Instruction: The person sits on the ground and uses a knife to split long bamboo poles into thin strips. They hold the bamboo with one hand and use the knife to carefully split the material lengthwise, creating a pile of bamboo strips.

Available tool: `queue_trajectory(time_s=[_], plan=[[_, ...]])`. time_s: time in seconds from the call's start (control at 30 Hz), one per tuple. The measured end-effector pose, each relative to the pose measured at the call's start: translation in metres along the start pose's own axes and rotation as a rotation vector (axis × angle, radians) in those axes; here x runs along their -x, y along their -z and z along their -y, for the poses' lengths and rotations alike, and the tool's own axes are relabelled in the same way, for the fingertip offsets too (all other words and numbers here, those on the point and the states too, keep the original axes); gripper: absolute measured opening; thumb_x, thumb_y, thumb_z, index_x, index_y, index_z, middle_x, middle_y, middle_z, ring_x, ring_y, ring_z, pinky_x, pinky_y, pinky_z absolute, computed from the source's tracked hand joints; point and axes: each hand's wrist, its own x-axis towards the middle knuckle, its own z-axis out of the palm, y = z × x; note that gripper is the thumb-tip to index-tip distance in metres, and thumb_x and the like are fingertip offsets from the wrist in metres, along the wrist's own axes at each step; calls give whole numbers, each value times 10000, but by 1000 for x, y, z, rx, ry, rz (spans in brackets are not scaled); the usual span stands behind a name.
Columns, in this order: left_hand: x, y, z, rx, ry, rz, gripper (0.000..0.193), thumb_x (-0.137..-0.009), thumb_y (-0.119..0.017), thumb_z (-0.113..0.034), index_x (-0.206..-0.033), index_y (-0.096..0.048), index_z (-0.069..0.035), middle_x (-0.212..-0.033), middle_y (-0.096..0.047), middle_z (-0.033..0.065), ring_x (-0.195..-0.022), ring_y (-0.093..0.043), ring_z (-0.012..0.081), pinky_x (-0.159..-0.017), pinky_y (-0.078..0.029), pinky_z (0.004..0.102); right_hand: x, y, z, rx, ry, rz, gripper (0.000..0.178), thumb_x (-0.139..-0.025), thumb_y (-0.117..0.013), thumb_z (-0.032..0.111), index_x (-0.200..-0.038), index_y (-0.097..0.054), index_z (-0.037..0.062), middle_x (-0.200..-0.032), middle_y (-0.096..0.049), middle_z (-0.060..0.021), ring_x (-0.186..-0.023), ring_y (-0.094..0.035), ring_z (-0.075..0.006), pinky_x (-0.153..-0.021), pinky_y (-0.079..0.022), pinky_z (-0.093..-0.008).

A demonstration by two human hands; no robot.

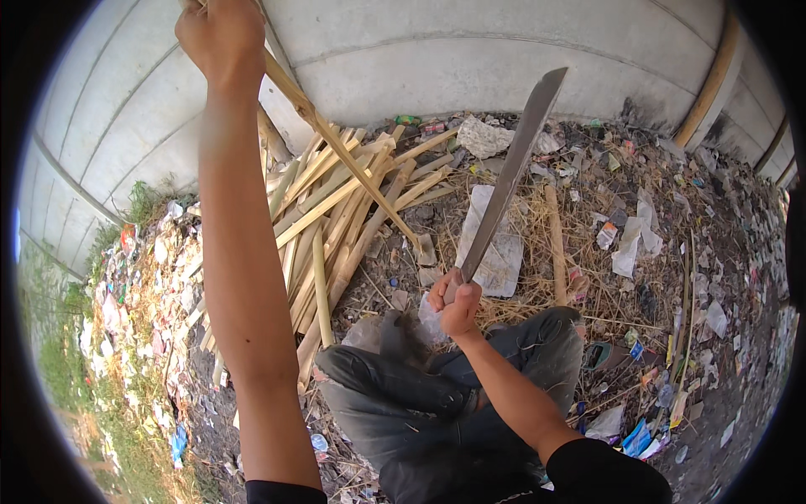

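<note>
My left hand (225, 40) is raised at the top left, its fingers closed round the upper part of a long split bamboo strip (348, 160). The strip slants down to the right, and its lower end comes down near a small block on the ground. In front of my lap, my right hand (457, 304) grips a machete (516, 160) by its handle. The long dark blade points up and slightly right, apart from the strip. Beneath the strip lies a loose pile of split bamboo pieces (336, 218).
A pale panelled wall (504, 67) stands behind, with a bamboo pole (712, 76) against it at right. Litter and dry straw cover the ground. A white sheet (495, 252), a pale rock (484, 137) and a short bamboo piece (556, 244) lie ahead of my bent legs (403, 403).
</note>
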Motion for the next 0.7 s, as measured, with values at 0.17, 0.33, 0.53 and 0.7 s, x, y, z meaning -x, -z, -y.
queue_trajectory(time_s=[0.17,0.33,0.53,0.7], plan=[[4,-4,-2,0,35,-4,302,-989,-563,-258,-769,-488,-65,-615,-475,25,-556,-490,135,-565,-436,312,89,72,-78,336,-1236,-281,661,-963,-533,682,-699,-464,79,-557,-443,-27,-430,-446,-168,-453,-412,-357],[-11,20,7,-21,4,-87,297,-976,-577,-254,-804,-520,-19,-701,-531,52,-638,-575,164,-647,-519,333,35,51,-27,204,-1065,-405,661,-969,-513,690,-717,-459,81,-554,-442,-25,-437,-445,-159,-467,-429,-368],[-18,23,18,-4,34,-97,290,-968,-589,-257,-868,-536,10,-749,-549,58,-679,-616,183,-696,-555,347,-15,21,15,62,-277,-50,654,-989,-486,669,-770,-480,53,-551,-438,-33,-444,-453,-139,-465,-411,-326],[-13,12,12,43,59,-76,277,-967,-589,-245,-858,-527,2,-724,-530,45,-646,-594,170,-673,-544,336,66,76,-88,178,-913,-193,640,-991,-482,666,-743,-480,77,-545,-451,-37,-433,-455,-145,-458,-414,-338]])
